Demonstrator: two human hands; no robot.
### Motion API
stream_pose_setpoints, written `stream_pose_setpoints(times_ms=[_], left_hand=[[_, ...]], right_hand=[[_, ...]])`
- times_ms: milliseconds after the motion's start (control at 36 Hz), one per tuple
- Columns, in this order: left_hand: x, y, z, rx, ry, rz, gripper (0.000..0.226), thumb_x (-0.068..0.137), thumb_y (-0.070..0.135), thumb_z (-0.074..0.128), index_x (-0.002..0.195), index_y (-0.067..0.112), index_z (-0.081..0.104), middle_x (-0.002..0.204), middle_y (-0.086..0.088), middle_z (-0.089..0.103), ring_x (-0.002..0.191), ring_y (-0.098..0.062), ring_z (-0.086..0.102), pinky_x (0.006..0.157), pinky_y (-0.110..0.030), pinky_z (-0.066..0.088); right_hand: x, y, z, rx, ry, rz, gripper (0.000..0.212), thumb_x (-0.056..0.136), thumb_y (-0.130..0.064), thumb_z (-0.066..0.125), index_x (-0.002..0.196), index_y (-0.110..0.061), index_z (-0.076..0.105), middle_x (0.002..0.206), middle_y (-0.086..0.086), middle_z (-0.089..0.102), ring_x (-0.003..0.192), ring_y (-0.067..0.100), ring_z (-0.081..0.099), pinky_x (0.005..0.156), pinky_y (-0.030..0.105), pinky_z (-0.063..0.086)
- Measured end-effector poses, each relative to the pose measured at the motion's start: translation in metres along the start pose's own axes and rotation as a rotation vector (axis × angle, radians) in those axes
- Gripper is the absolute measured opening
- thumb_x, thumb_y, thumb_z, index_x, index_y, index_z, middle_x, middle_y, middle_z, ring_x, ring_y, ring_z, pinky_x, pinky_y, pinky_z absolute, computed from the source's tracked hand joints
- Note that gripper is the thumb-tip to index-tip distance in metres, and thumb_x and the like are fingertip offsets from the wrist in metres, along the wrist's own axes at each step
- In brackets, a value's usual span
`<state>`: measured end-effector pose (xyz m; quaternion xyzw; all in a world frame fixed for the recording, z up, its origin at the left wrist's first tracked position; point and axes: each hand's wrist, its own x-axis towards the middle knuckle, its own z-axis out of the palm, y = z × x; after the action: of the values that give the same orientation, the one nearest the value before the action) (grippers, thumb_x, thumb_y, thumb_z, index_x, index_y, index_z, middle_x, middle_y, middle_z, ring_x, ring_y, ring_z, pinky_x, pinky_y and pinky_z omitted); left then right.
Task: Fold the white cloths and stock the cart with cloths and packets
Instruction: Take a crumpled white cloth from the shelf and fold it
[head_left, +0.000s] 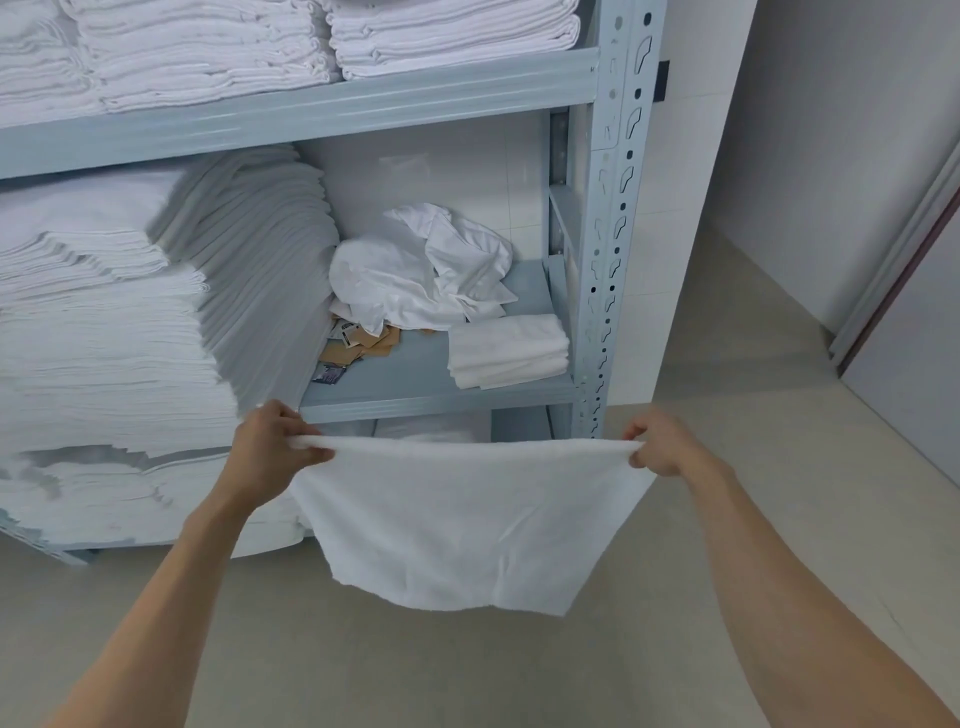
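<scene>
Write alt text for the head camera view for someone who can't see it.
Two hands, left hand and right hand, hold a white cloth stretched by its top corners in front of a grey metal shelf unit. On the middle shelf lie a crumpled white cloth, brown packets and a small folded stack.

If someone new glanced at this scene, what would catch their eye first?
First, the white cloth stretched in mid-air between the left hand and right hand, each gripping a top corner. Behind it, the grey shelf carries a crumpled cloth heap over brown packets.
</scene>
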<state>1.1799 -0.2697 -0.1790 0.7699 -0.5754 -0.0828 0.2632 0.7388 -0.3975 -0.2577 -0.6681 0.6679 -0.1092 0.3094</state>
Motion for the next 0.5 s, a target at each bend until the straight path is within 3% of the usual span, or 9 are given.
stream_pose_setpoints(times_ms=[111,250,361,444,500], left_hand=[[0.001,-0.004,0.001,0.009,0.075,-0.039,0.026,0.072,0.02,0.089,0.09,0.004,0.079,0.092,-0.008,0.061,0.087,-0.028,0.056,0.074,-0.038,0.043],[0.003,-0.007,-0.004,-0.006,0.137,-0.096,0.03,0.071,0.026,0.089,0.088,0.003,0.079,0.09,-0.006,0.065,0.095,-0.036,0.058,0.082,-0.049,0.049],[0.006,-0.008,-0.005,-0.058,0.181,-0.151,0.031,0.071,0.026,0.09,0.087,0.002,0.076,0.083,0.0,0.062,0.1,-0.039,0.057,0.081,-0.049,0.049],[0.01,-0.009,-0.005,-0.032,0.204,-0.154,0.032,0.073,0.032,0.088,0.086,0.005,0.077,0.081,0.004,0.059,0.109,-0.039,0.049,0.09,-0.049,0.039],[0.011,-0.009,-0.006,0.048,0.221,-0.166,0.029,0.075,0.039,0.084,0.078,0.011,0.077,0.083,0.003,0.061,0.114,-0.031,0.039,0.087,-0.038,0.022]], right_hand=[[0.004,0.003,0.004,0.149,0.102,0.001,0.025,0.075,0.006,0.078,0.085,-0.014,0.066,0.101,0.004,0.056,0.085,0.022,0.053,0.054,0.021,0.036],[0.011,0.002,0.0,0.316,0.138,-0.049,0.029,0.072,0.004,0.082,0.072,-0.02,0.065,0.086,-0.001,0.062,0.077,0.015,0.055,0.059,0.019,0.039],[0.017,-0.002,-0.001,0.386,0.157,-0.067,0.026,0.073,0.002,0.081,0.073,-0.02,0.068,0.081,-0.002,0.064,0.074,0.013,0.056,0.059,0.021,0.04],[0.024,-0.004,0.002,0.396,0.203,-0.087,0.014,0.078,-0.002,0.08,0.083,-0.014,0.074,0.081,0.004,0.067,0.074,0.017,0.056,0.061,0.022,0.041],[0.026,-0.004,0.003,0.383,0.236,-0.108,0.008,0.083,-0.006,0.077,0.091,-0.004,0.077,0.08,0.013,0.069,0.071,0.019,0.054,0.06,0.024,0.041]])
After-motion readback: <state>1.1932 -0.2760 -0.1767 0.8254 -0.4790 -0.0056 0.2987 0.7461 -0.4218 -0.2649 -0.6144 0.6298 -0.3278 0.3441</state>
